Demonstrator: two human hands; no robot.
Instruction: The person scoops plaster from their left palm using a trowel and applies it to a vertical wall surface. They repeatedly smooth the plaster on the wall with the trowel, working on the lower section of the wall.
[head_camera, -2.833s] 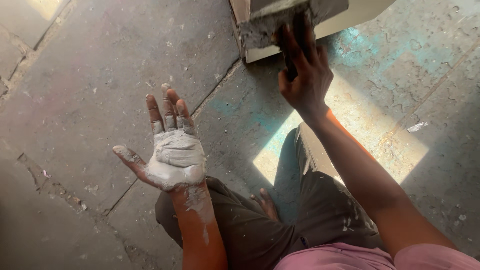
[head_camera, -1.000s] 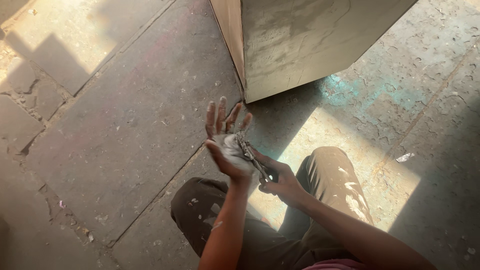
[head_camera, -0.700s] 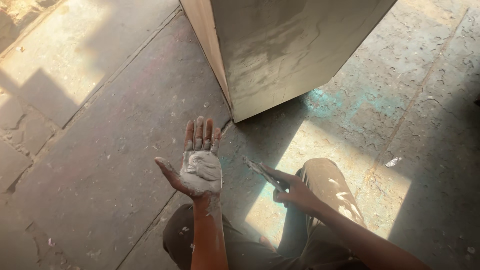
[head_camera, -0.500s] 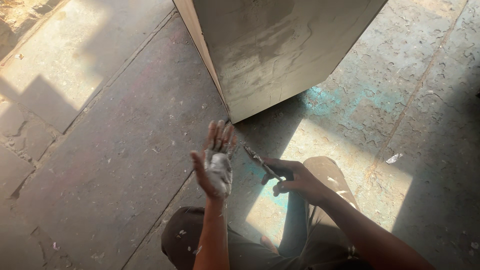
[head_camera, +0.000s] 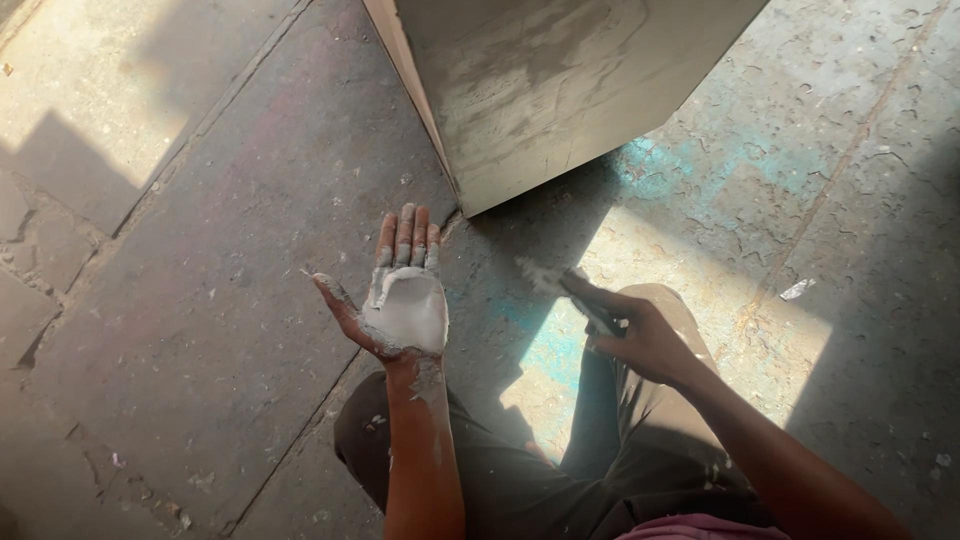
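The left hand (head_camera: 400, 300) is held out flat, palm up, fingers together and thumb spread, carrying a lump of pale grey putty (head_camera: 408, 310) across the palm; the right hand (head_camera: 640, 335) is closed around the handle of a putty knife (head_camera: 560, 287), whose blade tip is loaded with a smear of the same paste. Both hover over the stone floor (head_camera: 200, 250), just below the corner of a coated board panel (head_camera: 540, 90) (its face already greyed). The putty looks soft, wet and sticky, likely to sag or slide if the palm tilts, so it is best scooped from its edge with the blade; the knife is light and stiff, gripped at the handle.
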